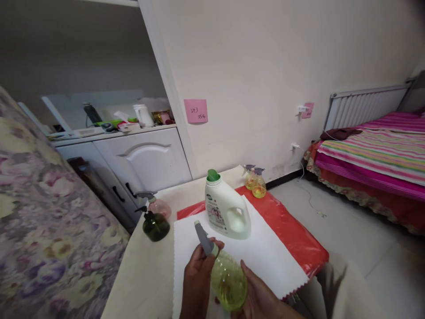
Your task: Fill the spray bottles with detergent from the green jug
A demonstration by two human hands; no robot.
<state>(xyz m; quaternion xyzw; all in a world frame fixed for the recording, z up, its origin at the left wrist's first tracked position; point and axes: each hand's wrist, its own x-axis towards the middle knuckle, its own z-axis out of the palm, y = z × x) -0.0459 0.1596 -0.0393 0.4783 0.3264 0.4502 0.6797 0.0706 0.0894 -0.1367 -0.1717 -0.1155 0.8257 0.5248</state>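
Tilted between my hands is a yellow-green see-through spray bottle (229,281) with a grey trigger head (204,239). My left hand (199,270) has its fingers closed around the neck, just under the head. On the right side of the round body, my right hand (257,292) grips the bottle from below. Some of its fingers are hidden behind the bottle. Just beyond them a large pale green detergent jug (229,210) stands upright on a white sheet (265,252). A green cap (213,175) sits in its mouth.
A dark green pump bottle (156,227) and a pink spray bottle (161,207) stand at the table's left. Two yellow spray bottles (258,188) stand at the back right on red plastic (288,226). A floral curtain (49,248) hangs left; a bed (375,155) is at right.
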